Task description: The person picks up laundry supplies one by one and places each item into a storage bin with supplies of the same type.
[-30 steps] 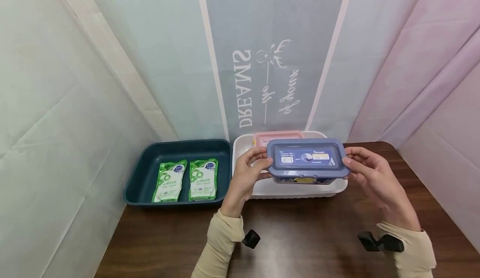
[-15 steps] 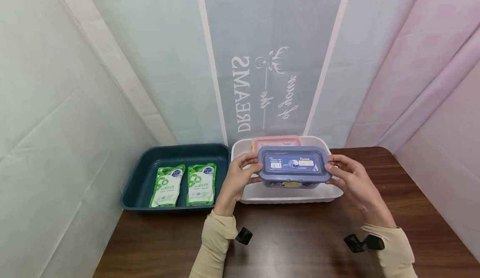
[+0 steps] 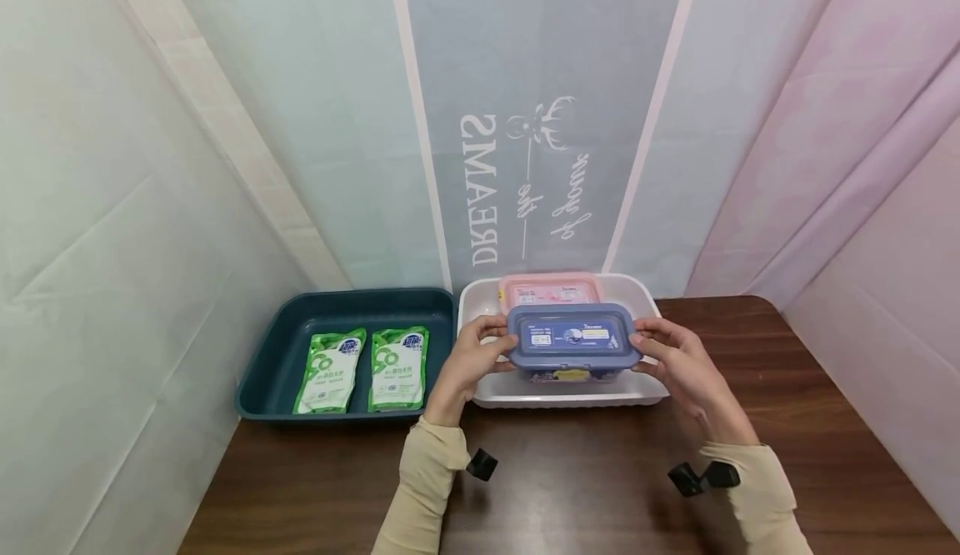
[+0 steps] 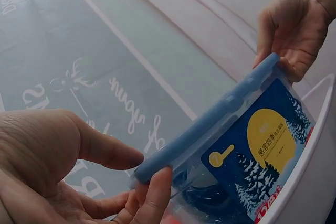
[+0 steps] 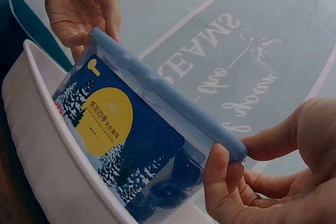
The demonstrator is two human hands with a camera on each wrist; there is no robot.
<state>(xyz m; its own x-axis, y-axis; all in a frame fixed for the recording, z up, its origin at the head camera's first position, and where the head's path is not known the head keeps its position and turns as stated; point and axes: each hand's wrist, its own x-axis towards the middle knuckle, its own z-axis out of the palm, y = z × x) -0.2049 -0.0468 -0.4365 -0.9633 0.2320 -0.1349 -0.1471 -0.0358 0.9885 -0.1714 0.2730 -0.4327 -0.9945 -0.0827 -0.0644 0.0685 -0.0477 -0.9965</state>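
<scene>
A clear box of laundry pods with a blue lid [image 3: 573,337] is held by both hands, one at each short end. My left hand [image 3: 471,361] pinches the lid's left rim between thumb and fingers; my right hand [image 3: 686,369] pinches the right rim the same way. In the right wrist view the box's label [image 5: 115,124] carries a yellow moon and snowy trees, and its lower part sits behind the wall of the white tray [image 5: 58,145]. Whether its base touches the tray floor is hidden. Behind it in the tray lies a pink-lidded box [image 3: 551,288], partly covered.
To the left stands a dark teal tray [image 3: 258,372], close beside the white one. Two green-and-white pouches [image 3: 327,374] lie flat in it, side by side. Both trays rest on a brown wooden table [image 3: 555,472], with a printed curtain [image 3: 540,80] behind them.
Both hands have carried the blue-lidded pod box down and to the left, into the white tray in front of the pink-lidded box. The pinch on its ends stays the same.
</scene>
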